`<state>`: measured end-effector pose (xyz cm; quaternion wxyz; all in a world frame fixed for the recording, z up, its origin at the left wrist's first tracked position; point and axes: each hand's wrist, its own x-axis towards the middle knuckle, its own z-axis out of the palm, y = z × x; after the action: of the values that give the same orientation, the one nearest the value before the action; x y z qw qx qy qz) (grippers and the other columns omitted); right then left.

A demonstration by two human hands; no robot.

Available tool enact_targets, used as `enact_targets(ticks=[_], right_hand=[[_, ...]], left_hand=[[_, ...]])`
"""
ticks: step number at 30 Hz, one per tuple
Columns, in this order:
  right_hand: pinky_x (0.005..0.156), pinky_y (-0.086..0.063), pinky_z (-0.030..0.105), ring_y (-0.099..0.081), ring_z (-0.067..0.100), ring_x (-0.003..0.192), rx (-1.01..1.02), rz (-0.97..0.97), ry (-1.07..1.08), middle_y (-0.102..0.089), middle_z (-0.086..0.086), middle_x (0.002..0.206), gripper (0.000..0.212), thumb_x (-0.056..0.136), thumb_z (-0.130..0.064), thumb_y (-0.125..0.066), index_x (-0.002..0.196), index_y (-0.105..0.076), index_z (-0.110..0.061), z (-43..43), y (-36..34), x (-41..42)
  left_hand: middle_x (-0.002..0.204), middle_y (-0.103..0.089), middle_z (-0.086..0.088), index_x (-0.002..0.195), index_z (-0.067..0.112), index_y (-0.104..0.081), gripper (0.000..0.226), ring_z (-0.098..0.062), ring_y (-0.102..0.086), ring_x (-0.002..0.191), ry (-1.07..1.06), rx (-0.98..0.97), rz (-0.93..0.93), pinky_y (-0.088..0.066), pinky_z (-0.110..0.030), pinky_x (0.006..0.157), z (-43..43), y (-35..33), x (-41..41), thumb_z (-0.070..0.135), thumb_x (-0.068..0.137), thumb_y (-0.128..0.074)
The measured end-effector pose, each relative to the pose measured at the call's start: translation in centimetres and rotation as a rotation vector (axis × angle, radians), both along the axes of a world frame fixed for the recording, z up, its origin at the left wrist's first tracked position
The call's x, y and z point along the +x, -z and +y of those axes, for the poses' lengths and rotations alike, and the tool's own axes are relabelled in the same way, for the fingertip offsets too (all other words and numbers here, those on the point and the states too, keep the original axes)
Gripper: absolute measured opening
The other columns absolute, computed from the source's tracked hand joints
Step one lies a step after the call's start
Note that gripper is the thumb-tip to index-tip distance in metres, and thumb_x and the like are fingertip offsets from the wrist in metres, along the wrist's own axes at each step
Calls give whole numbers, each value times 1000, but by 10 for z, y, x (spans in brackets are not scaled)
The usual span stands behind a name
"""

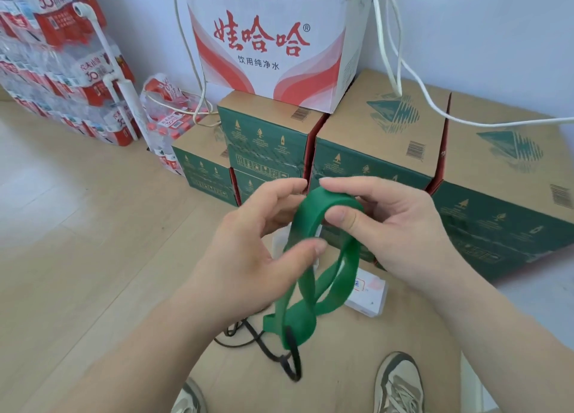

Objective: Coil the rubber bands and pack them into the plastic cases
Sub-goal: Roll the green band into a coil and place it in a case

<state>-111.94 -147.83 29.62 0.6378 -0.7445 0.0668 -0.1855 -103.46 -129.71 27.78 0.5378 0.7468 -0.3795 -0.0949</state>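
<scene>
A wide green rubber band (323, 276) hangs in loose, twisted loops between my hands, above a low surface. My right hand (400, 229) pinches the top of the loop between thumb and forefinger. My left hand (248, 251) holds the band's left side, thumb on its outer face and fingers curled behind. A black cord (292, 363) dangles from the band's lower end. Under the band lies a white, partly see-through case (369, 294) with a printed label; another pale case (279, 241) shows behind my left hand, mostly hidden.
Green and brown cartons (382, 145) are stacked along the wall ahead and to the right. A white and red carton (273, 39) full of white cords tops them. Shrink-wrapped water bottles (59, 67) stand at the left. My shoes (399, 384) show below.
</scene>
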Motion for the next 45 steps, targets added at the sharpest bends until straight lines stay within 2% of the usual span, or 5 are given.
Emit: enact_targets(ticks=[6, 22, 29, 35, 45], right_hand=[[82, -63, 33, -76, 22, 84, 60, -23, 179, -79, 5, 96, 25, 85, -16, -73, 110, -74, -21, 2, -1, 3], [99, -53, 53, -67, 32, 114, 125, 207, -302, -67, 17, 125, 47, 71, -5, -85, 95, -46, -16, -26, 19, 1], [82, -61, 55, -70, 38, 87, -32, 127, -133, -75, 12, 95, 36, 75, -22, -86, 99, -59, -17, -8, 8, 7], [73, -64, 36, -73, 31, 76, -1, 0, 48, -76, 8, 90, 22, 80, -20, -73, 102, -74, -15, -3, 3, 6], [88, -61, 47, -73, 25, 86, -14, 95, 280, -74, 4, 96, 13, 100, -13, -61, 105, -66, -24, -33, 9, 2]], left_hand=[[101, -70, 12, 106, 38, -57, 38, -10, -69, 98, 83, 408, 150, -58, -44, 90, -17, 37, -3, 54, 77, -75], [105, -74, 4, 111, 13, -75, 27, -20, -74, 99, -93, -166, -65, -62, -30, 84, -7, 3, 4, 9, 85, -80], [91, -76, -4, 109, 19, -64, 33, -22, -75, 76, -73, -193, 220, -61, -29, 66, -7, 2, 6, 28, 80, -78], [117, -68, 17, 144, 41, -44, 85, -5, -66, 114, 97, 119, 229, -52, -28, 99, -8, 26, 5, 35, 73, -91], [96, -76, 8, 110, 34, -66, 33, -13, -72, 84, -69, 138, 238, -59, -37, 80, -6, 15, 22, 21, 84, -82]])
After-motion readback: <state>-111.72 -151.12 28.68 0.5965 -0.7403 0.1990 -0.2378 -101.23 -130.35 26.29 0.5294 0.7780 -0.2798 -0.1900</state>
